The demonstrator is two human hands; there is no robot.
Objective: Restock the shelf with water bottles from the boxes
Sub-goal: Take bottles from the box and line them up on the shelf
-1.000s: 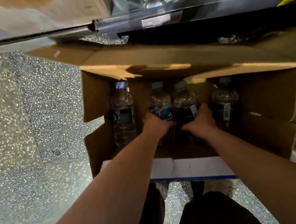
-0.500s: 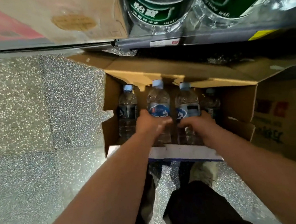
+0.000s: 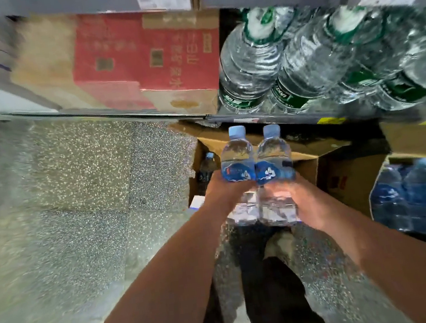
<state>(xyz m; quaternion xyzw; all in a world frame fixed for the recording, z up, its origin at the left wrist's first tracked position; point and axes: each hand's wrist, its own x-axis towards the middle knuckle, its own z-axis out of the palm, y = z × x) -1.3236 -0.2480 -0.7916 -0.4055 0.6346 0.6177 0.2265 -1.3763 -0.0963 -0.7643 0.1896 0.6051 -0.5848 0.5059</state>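
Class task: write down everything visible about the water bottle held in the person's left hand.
The left bottle is small, of clear plastic, seemingly full of water, with a pale blue cap and a blue label bearing a white mark round its middle. It is upright, held above the open cardboard box. The left hand grips its lower half; its side appears to touch the twin bottle gripped by the right hand.

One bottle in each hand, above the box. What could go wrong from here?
1. The left hand and right hand grip the left bottle and right bottle low, below the labels, so either may tip or slip.
2. The shelf edge sits just above the caps, and a straight lift could knock them.
3. The large bottles crowd that shelf, so room there looks tight.
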